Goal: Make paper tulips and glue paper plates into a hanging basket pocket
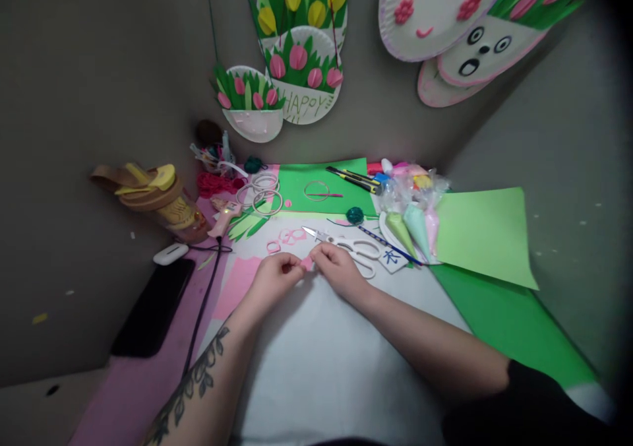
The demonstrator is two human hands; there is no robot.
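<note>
My left hand (277, 276) and my right hand (339, 268) meet over the white table sheet, both pinching a small pink paper piece (307, 262) between their fingertips. Much of that piece is hidden by the fingers. Just beyond my right hand lie white-handled scissors (363, 247), their blades pointing left. Pink paper cut-outs (291, 236) lie past the fingertips. A sheet of pink paper (236, 286) rests to the left of my left hand, partly behind the wrist.
At left are a black phone (154, 309), a white earbud case (171, 254), a cup (163, 202) and a pink glue gun (226, 219) with its cord. Rings (268, 202), box cutters (353, 179) and piping bags (417, 229) sit at the back. Light green paper (484, 231) lies right.
</note>
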